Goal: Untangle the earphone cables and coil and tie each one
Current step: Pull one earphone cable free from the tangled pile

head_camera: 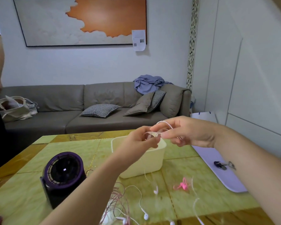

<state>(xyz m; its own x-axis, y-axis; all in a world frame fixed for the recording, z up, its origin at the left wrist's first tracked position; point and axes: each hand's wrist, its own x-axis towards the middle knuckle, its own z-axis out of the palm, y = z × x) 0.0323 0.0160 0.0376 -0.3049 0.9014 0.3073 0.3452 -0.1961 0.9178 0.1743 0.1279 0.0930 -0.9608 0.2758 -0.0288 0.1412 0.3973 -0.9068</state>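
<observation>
Clearly our earphone cable point(164, 121) looks thin, limp and light; left hand point(142, 140) and right hand point(190, 133) both pinch its loop; we'd grip there, gently.

Grey sofa point(94, 108) beneath framed orange painting point(81, 21).

I am seeing two small white digits glowing in the middle of the purple fan point(63, 174), perhaps 20, though blur is making me unsure. The paper sheet point(138, 40) hanging on the painting point(81, 21) is carrying print too small for me to read.
</observation>
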